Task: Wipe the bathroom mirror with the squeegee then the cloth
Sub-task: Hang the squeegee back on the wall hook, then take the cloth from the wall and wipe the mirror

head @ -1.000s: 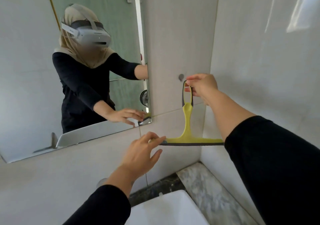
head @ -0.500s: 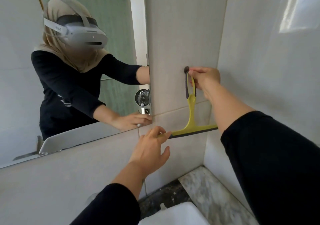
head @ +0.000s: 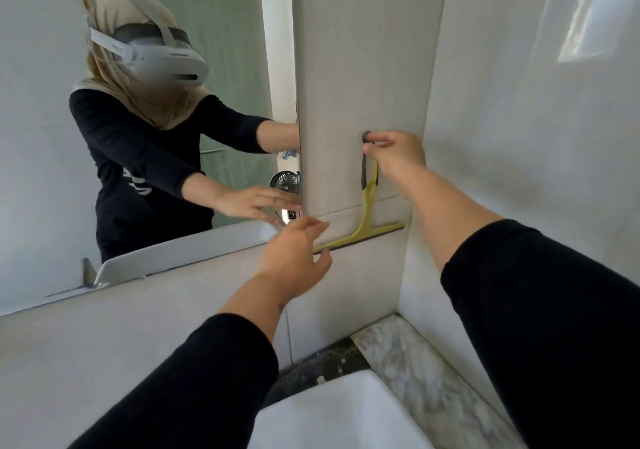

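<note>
Head cam: right hand (head: 398, 152) pinches the yellow squeegee (head: 367, 218) handle by the wall hook (head: 366, 136), center frame; left hand (head: 294, 254), fingers spread, touches its blade end.

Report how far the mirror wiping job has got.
Done: nothing visible shows whether the mirror has been wiped. In hand: the right hand pinches the top loop of the yellow squeegee at the wall hook, its blade against the tile beside the mirror; the left hand is open by the blade's end. Hanging up or taking down, I cannot tell. Left: the cloth pass; no cloth is in view.
</note>
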Available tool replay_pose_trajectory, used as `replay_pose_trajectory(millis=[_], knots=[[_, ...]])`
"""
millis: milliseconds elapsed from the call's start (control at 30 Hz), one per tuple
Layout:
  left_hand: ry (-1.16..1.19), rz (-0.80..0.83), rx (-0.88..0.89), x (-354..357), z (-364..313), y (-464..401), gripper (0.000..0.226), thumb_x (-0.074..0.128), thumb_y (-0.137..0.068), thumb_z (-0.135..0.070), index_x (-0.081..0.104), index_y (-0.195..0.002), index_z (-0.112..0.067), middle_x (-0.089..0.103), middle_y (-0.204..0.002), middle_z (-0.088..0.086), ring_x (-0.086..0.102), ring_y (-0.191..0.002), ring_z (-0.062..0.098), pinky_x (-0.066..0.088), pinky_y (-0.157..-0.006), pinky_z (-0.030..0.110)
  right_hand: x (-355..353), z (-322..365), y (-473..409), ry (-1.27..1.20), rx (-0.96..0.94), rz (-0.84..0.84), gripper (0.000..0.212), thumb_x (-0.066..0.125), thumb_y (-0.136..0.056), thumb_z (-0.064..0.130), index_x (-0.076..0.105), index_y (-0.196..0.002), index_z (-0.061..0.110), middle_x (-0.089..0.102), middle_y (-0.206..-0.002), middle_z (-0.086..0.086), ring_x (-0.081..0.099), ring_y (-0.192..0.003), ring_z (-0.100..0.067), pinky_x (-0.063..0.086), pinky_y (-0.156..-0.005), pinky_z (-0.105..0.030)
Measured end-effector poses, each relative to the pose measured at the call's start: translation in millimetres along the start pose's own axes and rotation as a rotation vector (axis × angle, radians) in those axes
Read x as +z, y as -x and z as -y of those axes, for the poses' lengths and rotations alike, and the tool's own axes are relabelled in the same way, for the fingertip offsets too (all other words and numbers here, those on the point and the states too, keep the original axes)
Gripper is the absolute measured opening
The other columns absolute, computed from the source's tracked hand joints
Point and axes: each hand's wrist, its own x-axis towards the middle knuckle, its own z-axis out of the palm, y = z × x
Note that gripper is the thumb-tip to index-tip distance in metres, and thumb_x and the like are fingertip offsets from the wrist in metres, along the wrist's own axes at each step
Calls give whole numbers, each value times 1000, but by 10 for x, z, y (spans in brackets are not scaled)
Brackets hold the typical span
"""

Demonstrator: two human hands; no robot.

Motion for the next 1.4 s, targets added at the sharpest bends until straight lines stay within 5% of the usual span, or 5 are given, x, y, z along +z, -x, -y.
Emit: replay_pose_trajectory(millis=[267,800,967,1167,1400], knots=[[15,-119,-180,-857,99,557,45,54,-90,-18,51,-135,-19,53,-131,2,48,-122,21,43,-99,38,165,684,721,198,-204,306,29,69,-85,25,69,-113,17,59,-93,-2,54,-85,-13,39,-69,-19],[-208,-422,-752,-2766,1368,2822,53,51,-88,-14,42,-140,-22,47,-137,1,48,-122,24,44,-99,44,2262,2311,2727,73,-640,904,35,62,-91,28,60,-124,18,57,-124,-8,53,-112,-19,37,-85,-25],[-201,-525,-819,-2968,1862,3117,54,53,-88,-14,41,-141,-20,44,-137,4,45,-123,26,43,-101,47,2937,2576,3120,32,-689,946,48,59,-92,30,46,-138,27,47,-135,-13,45,-127,-26,35,-104,-32],[-79,-573,-904,-2979,2411,3148,74,62,-88,-27,20,-148,-37,31,-147,5,35,-132,28,39,-104,43,3555,2720,3424,18,-710,777,56,50,-95,36,26,-145,44,44,-120,-8,52,-110,-29,42,-95,-36],[173,-697,-792,-2844,2532,3041,72,58,-91,-16,21,-149,-38,48,-115,1,51,-95,11,39,-82,21,3853,2688,3543,-197,-629,635,48,54,-95,21,44,-140,34,47,-106,-3,53,-105,-24,44,-99,-33]])
